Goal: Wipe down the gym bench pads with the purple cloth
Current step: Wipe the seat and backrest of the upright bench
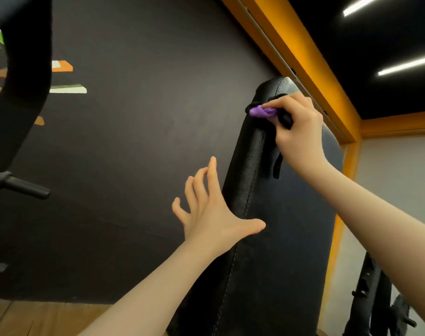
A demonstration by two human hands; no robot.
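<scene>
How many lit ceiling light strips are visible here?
2, both top right on the black ceiling: the upper light strip and the lower light strip. More may lie outside the frame.

Purple cloth (263, 112) mostly hidden inside right hand (301, 132); bench pad (279, 238) bottom cropped.

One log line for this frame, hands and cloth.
right hand: grips cloth, top of pad | left hand: fingers spread, by pad edge

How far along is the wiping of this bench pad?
Nothing in the picture shows which parts are already clean. In hand: the right hand presses the cloth against the pad near its top edge, while the left hand steadies its side. The long stretch below looks left to do.
</scene>
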